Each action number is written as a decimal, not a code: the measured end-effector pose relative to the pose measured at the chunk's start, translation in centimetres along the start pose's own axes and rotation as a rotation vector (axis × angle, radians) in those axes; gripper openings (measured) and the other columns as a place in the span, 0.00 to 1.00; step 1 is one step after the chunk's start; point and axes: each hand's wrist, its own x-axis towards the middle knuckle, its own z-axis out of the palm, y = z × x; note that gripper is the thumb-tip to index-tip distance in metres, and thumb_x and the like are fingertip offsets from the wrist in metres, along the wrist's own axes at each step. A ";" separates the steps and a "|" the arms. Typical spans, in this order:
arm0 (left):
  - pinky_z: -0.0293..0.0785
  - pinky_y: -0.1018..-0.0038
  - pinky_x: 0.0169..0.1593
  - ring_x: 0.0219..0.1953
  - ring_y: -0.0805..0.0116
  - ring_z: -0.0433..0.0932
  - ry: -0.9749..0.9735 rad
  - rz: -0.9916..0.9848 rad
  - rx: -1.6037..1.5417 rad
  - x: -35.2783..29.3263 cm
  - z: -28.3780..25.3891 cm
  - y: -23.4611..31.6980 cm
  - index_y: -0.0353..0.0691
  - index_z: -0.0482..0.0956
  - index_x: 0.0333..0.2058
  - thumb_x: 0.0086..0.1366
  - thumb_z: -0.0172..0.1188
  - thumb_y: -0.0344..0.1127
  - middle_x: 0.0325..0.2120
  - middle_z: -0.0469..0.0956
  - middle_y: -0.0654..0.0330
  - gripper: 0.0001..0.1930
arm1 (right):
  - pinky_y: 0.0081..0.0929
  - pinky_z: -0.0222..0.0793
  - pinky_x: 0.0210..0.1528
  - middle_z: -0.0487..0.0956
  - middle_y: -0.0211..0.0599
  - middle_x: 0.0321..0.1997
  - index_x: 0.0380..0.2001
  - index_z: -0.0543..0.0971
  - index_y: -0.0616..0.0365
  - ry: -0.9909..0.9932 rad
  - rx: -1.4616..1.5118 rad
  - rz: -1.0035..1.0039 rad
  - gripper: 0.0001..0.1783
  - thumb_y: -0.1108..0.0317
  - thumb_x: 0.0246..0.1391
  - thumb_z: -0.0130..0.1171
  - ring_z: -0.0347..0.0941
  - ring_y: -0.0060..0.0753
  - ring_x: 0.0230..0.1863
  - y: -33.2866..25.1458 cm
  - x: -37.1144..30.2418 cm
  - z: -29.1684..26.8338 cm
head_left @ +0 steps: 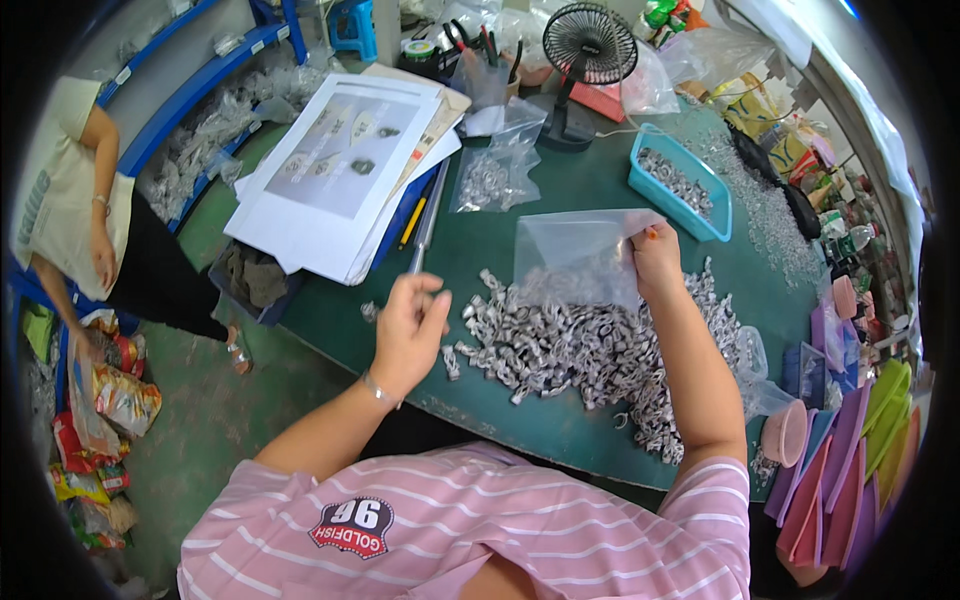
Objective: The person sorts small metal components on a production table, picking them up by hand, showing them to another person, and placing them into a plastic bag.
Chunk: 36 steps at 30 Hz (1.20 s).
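Note:
My right hand [657, 262] pinches the upper right corner of a clear, flat plastic bag [570, 245]. The bag hangs over a large heap of small grey metal clips or clamps [570, 350] and looks empty. Beside the heap's left edge, my left hand [410, 330] hovers with its fingers loosely curled and the thumb apart. Nothing shows in it. A slim silver tool [428, 225] lies just beyond its fingertips, next to a yellow pencil [412, 224].
Behind the heap are a turquoise basket [645, 205] of small metal parts, a black fan [588, 45] and a filled clear bag [490, 180]. Printed sheets [270, 215] lie at left. Coloured bins [840, 470] stand at right. Another person [90, 200] is at far left by blue shelves.

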 end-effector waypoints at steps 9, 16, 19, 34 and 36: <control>0.52 0.53 0.62 0.60 0.46 0.61 -0.434 0.368 0.664 -4.8 0.5 -1.7 0.31 0.63 0.55 0.51 0.67 0.49 0.56 0.64 0.44 0.38 | 0.23 0.58 0.22 0.70 0.24 0.20 0.30 0.78 0.59 0.255 0.044 0.100 0.07 0.67 0.54 0.56 0.62 0.19 0.20 1.0 8.3 -3.7; 0.49 0.52 0.63 0.61 0.47 0.60 -0.484 0.388 0.832 -5.0 1.1 -2.0 0.30 0.68 0.51 0.49 0.67 0.48 0.56 0.64 0.43 0.35 | 0.39 0.73 0.40 0.80 0.55 0.36 0.32 0.81 0.65 0.229 -0.692 0.189 0.13 0.65 0.49 0.56 0.78 0.51 0.39 1.0 8.8 -2.7; 0.48 0.52 0.63 0.61 0.46 0.60 -0.489 0.398 0.821 -5.0 1.2 -2.6 0.31 0.66 0.51 0.48 0.68 0.45 0.57 0.63 0.45 0.35 | 0.39 0.72 0.44 0.79 0.58 0.39 0.34 0.81 0.65 0.282 -0.564 0.243 0.15 0.65 0.48 0.56 0.76 0.53 0.44 3.2 10.6 -3.3; 0.50 0.52 0.63 0.60 0.46 0.60 -0.470 0.445 0.888 -5.2 1.5 -2.8 0.31 0.67 0.50 0.47 0.68 0.44 0.56 0.64 0.45 0.34 | 0.40 0.71 0.49 0.78 0.52 0.44 0.35 0.78 0.60 0.222 -0.589 0.227 0.10 0.67 0.50 0.57 0.75 0.50 0.48 5.5 10.7 -1.5; 0.50 0.52 0.63 0.60 0.46 0.61 -0.462 0.462 0.889 -5.2 1.6 -3.0 0.31 0.67 0.50 0.47 0.68 0.44 0.56 0.64 0.45 0.34 | 0.40 0.71 0.47 0.79 0.53 0.40 0.31 0.77 0.62 0.123 -0.509 0.200 0.11 0.66 0.47 0.59 0.76 0.49 0.45 6.2 11.5 -1.1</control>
